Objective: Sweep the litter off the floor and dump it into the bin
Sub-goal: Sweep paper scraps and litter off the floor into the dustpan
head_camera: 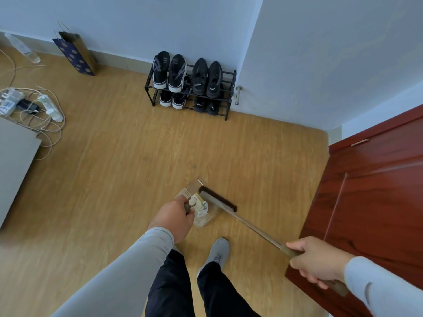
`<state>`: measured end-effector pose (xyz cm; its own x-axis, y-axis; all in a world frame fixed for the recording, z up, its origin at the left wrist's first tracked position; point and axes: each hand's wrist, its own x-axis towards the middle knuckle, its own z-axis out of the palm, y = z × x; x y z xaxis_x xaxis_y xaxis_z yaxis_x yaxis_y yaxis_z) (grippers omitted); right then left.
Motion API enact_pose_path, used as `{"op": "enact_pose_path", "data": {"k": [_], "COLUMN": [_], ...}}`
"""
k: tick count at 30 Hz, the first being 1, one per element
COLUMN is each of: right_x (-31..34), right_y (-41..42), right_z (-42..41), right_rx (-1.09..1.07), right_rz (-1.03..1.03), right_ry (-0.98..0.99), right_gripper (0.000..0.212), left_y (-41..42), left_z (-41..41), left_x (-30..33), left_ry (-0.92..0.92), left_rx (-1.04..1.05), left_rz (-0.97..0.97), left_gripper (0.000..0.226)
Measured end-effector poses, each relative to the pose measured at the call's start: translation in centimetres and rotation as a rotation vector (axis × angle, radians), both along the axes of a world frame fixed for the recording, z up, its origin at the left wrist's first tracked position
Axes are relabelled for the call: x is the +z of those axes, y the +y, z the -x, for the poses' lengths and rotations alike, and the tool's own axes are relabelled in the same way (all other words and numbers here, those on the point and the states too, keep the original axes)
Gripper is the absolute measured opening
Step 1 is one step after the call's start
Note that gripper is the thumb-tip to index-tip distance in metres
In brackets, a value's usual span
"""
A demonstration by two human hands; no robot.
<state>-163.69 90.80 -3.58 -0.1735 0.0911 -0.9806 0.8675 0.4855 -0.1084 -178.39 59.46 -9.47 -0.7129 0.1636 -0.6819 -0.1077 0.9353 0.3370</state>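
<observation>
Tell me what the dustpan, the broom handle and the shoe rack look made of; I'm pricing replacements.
The dustpan looks like clear, glossy plastic: the wood-pattern floor shows through it. The broom handle seems a thin metal tube with a dull sheen, with an olive grip, possibly rubber or plastic, under the right hand. The shoe rack appears to be matte black metal bars.

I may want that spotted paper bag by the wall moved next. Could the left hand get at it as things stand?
Probably not yet. The left hand is closed on the dustpan handle, and the paper bag stands far off by the wall. The bare floor between leaves the way free, but the person would have to walk over and free the fingers.
</observation>
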Motion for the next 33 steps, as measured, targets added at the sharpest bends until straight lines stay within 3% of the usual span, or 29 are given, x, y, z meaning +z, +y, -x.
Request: {"op": "enact_pose_path", "data": {"k": [5,12,20,23,26,29,33], "right_x": [4.6,4.1,-4.1,-5.9,-4.6,-1.4,2.4], "right_y": [4.4,0.8,-8.0,-11.2,-11.5,-7.4,-4.3], "right_z": [0.1,5.7,15.5,15.2,13.7,13.2,12.8], "right_rx": [-0.124,-0.107,0.110,0.284,0.398,0.260,0.113], "right_rz": [-0.014,-0.078,-0.141,-0.162,-0.112,-0.028,-0.036], "right_ry": [0.041,0.219,0.261,0.218,0.120,0.074,0.144], "right_gripper": [0.063,0.065,0.055,0.039,0.042,0.063,0.066], "left_y": [-0.7,-6.7,-9.7,-9.5,-9.5,-9.6,-9.7], "left_z": [-0.4,0.1,3.9,4.6,5.0,5.3,5.5], "left_x": [0.2,1.9,0.6,-0.1,-0.1,0.1,-0.1], "left_ry": [-0.012,0.004,0.027,0.027,0.025,0.015,0.009], "left_rx": [0.008,0.152,0.271,0.280,0.280,0.288,0.268], "left_rz": [-0.006,-0.020,0.035,0.046,0.036,0.019,0.019], "left_gripper": [0.027,0.021,0.015,0.015,0.015,0.015,0.020]}}
